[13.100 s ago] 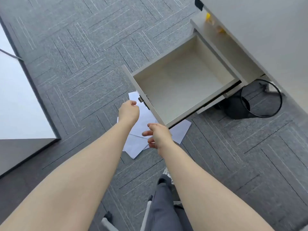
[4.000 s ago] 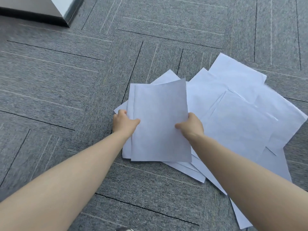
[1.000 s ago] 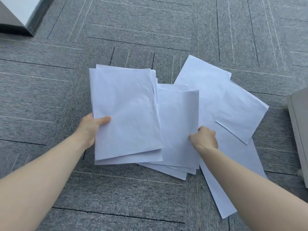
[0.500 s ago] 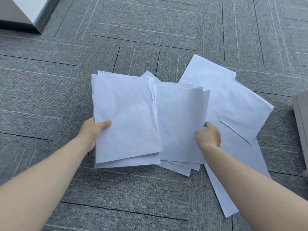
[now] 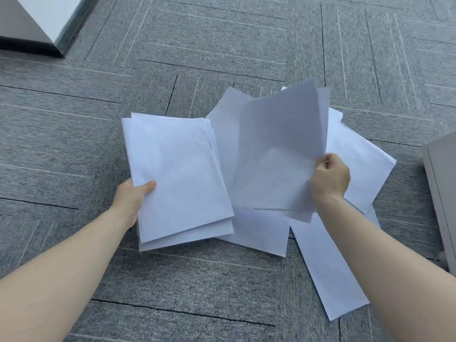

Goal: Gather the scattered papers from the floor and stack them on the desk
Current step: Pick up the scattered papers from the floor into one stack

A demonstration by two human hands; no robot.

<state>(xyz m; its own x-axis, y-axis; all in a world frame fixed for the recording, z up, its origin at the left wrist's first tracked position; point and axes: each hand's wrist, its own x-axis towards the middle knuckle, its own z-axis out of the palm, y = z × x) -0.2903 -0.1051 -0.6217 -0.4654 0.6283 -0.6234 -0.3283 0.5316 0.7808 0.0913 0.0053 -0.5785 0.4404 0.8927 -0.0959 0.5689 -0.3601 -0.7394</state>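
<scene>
White paper sheets lie scattered on the grey carpet. My left hand (image 5: 134,198) grips a small gathered stack of sheets (image 5: 177,174) by its left edge, thumb on top. My right hand (image 5: 329,178) pinches the right edge of a few raised sheets (image 5: 278,154), which tilt up off the floor and look blurred. More loose sheets (image 5: 357,159) lie flat under and to the right of my right hand, and one long sheet (image 5: 328,272) runs toward me beneath my right forearm. The desk top is out of view.
A grey drawer or cabinet edge (image 5: 441,193) stands at the right border. A dark-framed white panel (image 5: 47,23) sits at the top left corner. Grey carpet tiles (image 5: 222,45) cover the floor all around the papers.
My right hand has lifted its sheets off the floor, tilting them upward. The left hand keeps its grip on the gathered stack. The view has shifted slightly.
</scene>
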